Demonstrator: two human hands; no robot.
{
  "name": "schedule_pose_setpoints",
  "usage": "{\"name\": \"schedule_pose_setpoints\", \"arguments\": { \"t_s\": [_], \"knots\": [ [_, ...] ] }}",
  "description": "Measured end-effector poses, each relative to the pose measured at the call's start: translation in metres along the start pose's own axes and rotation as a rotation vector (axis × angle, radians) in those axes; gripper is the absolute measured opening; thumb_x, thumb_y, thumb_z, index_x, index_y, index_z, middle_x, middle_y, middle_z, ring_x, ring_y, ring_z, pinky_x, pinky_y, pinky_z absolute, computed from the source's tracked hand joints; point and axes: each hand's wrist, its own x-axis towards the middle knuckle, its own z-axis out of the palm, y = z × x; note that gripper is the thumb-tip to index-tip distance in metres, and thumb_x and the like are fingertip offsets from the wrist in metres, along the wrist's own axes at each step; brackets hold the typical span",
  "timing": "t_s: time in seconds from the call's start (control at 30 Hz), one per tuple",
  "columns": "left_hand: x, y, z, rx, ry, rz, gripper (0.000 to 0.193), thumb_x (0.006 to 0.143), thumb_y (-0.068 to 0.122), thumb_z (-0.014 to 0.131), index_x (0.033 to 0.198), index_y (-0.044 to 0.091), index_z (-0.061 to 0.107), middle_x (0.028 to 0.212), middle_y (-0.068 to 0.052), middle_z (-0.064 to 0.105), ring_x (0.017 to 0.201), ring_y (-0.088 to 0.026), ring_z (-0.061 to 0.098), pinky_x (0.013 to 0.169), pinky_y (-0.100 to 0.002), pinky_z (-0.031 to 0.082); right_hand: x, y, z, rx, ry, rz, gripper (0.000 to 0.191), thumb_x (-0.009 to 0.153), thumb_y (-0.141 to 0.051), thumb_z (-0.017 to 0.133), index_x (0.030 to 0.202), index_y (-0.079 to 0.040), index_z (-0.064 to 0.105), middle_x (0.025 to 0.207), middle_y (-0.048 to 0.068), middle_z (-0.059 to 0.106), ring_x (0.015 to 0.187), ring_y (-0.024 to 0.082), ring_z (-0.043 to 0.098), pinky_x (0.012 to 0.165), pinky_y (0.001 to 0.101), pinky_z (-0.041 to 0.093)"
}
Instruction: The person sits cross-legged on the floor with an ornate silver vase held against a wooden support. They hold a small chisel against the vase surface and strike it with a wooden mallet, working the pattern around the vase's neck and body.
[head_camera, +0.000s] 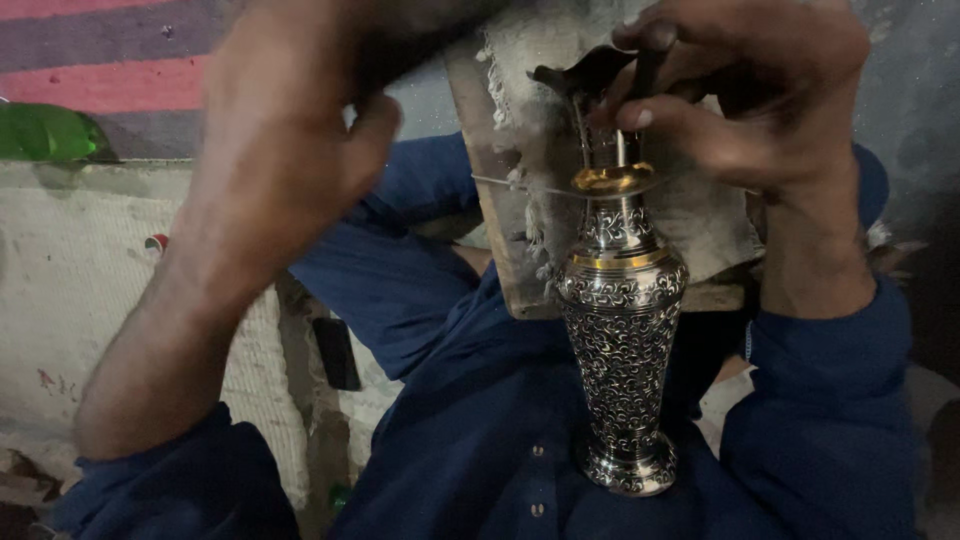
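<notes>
Wooden board (520, 270) edge behind engraved vase (620, 330); right hand (760, 90) at rim.

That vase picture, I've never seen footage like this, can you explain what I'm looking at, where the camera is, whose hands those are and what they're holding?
This is a single picture from a camera worn on a person's head, looking down at their own two bare hands and their blue shirt. There is no machine here.

An engraved metal vase, silver with gold bands, stands upright with its foot resting against the person's chest. Its neck points toward a wooden board covered with a frayed cloth.

The right hand is at the vase's mouth, its grip closed on a dark tool held over the rim. The left hand is raised beside it and blurred, so what it holds, if anything, cannot be told.

At the left lie a pale woven mat, a green object and a striped rug.
</notes>
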Motion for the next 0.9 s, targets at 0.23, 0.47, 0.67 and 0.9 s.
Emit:
{"name": "schedule_pose_setpoints", "arguments": {
  "t_s": [0.23,0.47,0.67,0.9],
  "knots": [
    [0.000,-0.006,0.000,0.060,0.018,0.060,0.045,0.095,-0.003,0.075,0.133,0.009,0.055,0.116,-0.017,0.061,0.109,-0.037,0.060,0.091,-0.049,0.048,0.008,-0.005,-0.001,-0.083,-0.016,-0.046,0.038,0.095,0.008,0.077,0.127,0.012,0.056,0.092,0.023,0.071,0.091,0.032,0.077,0.074,0.0348,0.066],
    [0.007,-0.004,0.000,0.177,0.043,0.086,0.045,0.095,-0.007,0.072,0.133,0.011,0.056,0.113,-0.016,0.061,0.108,-0.036,0.062,0.088,-0.051,0.049,0.016,-0.016,-0.001,0.018,-0.033,0.023,0.034,0.091,0.010,0.072,0.121,0.012,0.057,0.097,0.026,0.072,0.092,0.035,0.077,0.078,0.0418,0.068],
    [0.016,-0.004,-0.006,0.146,0.017,0.062,0.041,0.099,-0.002,0.070,0.134,0.013,0.055,0.114,-0.010,0.061,0.101,-0.029,0.067,0.080,-0.047,0.055,0.016,-0.013,0.000,0.147,-0.042,0.011,0.034,0.105,0.009,0.067,0.136,0.011,0.052,0.113,0.025,0.070,0.102,0.032,0.077,0.090,0.0392,0.070],
    [0.020,0.001,-0.010,0.255,0.074,0.102,0.047,0.094,-0.001,0.071,0.134,0.013,0.053,0.110,-0.011,0.062,0.093,-0.027,0.069,0.075,-0.042,0.057,0.008,-0.017,-0.001,-0.021,-0.028,0.118,0.024,0.094,0.010,0.073,0.112,0.001,0.060,0.095,0.025,0.073,0.089,0.034,0.079,0.075,0.0372,0.069]
  ]
}}
